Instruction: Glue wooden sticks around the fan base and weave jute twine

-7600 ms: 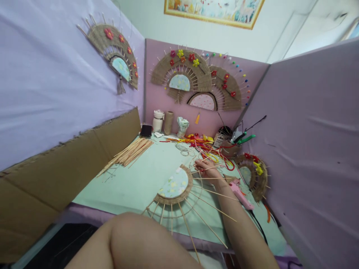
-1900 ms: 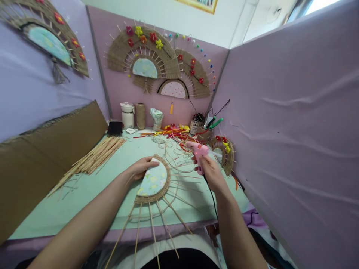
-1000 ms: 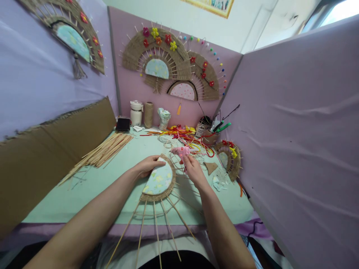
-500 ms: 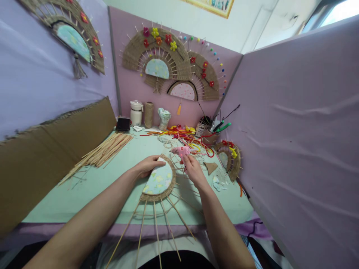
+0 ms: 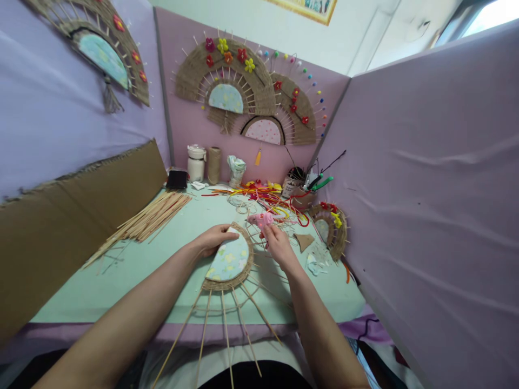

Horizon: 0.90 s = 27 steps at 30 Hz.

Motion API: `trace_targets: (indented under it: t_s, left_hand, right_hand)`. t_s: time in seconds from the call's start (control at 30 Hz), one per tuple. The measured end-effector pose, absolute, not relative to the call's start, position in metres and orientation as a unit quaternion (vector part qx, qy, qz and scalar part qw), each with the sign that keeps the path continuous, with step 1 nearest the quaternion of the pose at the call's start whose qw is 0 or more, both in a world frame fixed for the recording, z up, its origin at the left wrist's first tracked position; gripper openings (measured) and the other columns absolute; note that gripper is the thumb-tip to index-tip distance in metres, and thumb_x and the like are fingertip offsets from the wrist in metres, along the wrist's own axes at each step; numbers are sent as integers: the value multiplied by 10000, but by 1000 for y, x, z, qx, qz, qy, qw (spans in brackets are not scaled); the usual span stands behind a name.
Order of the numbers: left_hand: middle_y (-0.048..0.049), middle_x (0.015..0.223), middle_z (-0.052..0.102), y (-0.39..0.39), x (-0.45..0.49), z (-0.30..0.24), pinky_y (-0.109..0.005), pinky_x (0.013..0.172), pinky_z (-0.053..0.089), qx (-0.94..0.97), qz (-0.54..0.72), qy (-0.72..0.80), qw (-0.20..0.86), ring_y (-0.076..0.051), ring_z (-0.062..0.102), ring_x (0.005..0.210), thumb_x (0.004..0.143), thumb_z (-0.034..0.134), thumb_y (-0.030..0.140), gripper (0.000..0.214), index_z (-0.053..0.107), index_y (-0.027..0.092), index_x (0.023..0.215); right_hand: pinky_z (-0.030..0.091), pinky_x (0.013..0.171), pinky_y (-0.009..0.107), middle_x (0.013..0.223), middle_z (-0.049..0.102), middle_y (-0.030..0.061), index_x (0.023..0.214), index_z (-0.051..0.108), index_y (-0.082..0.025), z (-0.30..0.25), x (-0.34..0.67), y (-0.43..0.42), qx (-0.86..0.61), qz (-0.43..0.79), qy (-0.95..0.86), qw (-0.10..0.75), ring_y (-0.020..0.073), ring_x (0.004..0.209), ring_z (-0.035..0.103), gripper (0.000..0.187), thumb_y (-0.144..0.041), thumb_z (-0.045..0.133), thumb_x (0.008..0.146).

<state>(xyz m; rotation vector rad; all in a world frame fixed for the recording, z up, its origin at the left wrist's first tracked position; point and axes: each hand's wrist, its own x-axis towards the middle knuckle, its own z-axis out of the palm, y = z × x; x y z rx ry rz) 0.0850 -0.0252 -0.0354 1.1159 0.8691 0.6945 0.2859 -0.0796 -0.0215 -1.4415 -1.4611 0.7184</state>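
Note:
My left hand grips the far end of a half-round woven fan, thumb on top of its pale blue floral fabric. A woven twine rim borders the fabric's curved side, and thin sticks spread from it toward my lap and to the right. Closed around the handle of a pink hot glue gun is my right hand. The gun's nozzle points left, just above and to the right of the fan's far end, apart from the fabric. My left fingers are partly hidden beneath the fan.
A bundle of thin sticks lies on the left by a cardboard sheet. Coloured wires, a twine spool and a white jar are at the back. A smaller flowered fan leans against the right panel.
Almost nothing differs. The glue gun has tilted slightly in my right hand, while the fan and my left hand stay in place; the whole view has shifted a little.

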Motion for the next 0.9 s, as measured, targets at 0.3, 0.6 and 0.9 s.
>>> trace_targets:
  t_s: [0.3,0.6,0.9]
  left_hand:
    - [-68,727,719,-24,85,-29,-270,574,537,454,344,420,706,-187,680,610,648,762,210,236,640,128,834]
    - [-37,639,688,-18,80,-19,-263,505,535,364,401,427,724,-163,651,522,767,647,158,52,607,143,796]
    - [-27,630,673,-27,79,-18,-229,466,488,425,328,383,752,-148,630,507,711,726,211,153,617,139,789]
  right_hand:
    - [373,579,288,722,592,34,831,582,-205,6,318,-97,-602,229,-581,498,182,611,503,473,-626,369,869]
    - [384,789,391,875,642,176,946,666,-119,-30,408,-101,-771,-46,-556,306,294,852,563,484,-464,327,927]
    - [395,871,455,1187,564,207,1174,631,-149,-44,407,-104,-827,-41,-515,221,375,1126,487,471,-434,590,802]
